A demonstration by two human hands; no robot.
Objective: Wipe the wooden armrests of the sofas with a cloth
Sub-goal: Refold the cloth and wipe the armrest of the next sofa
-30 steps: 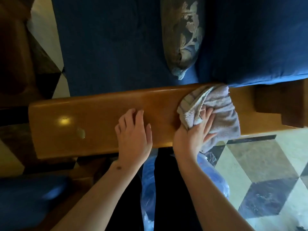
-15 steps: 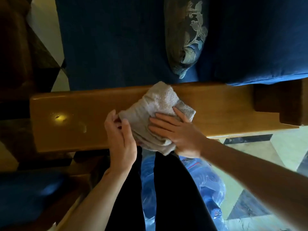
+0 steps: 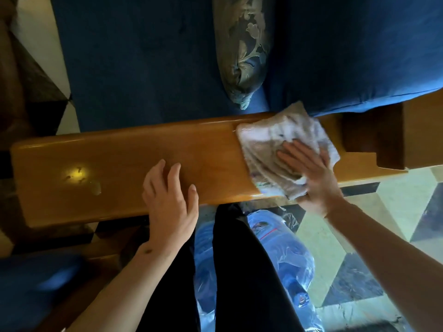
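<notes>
A long glossy wooden armrest (image 3: 115,164) of a blue sofa runs across the middle of the head view. A pale crumpled cloth (image 3: 275,140) lies flat on its right part. My right hand (image 3: 309,173) presses on the cloth with straight fingers, palm down. My left hand (image 3: 170,200) rests on the near edge of the armrest at its middle, fingers loosely bent, holding nothing. A bright glare spot and a small wet mark (image 3: 96,186) show on the armrest's left part.
Beyond the armrest are the blue seat cushion (image 3: 143,63) and a patterned throw pillow (image 3: 242,51). A darker wooden post (image 3: 374,142) joins the armrest at the right. My dark trouser legs and blue plastic-covered shoes (image 3: 280,259) stand on a tiled floor (image 3: 395,207).
My right hand has slid the cloth from the middle of the armrest back to its right part. My left hand has let go of the cloth's edge and now rests on the wood.
</notes>
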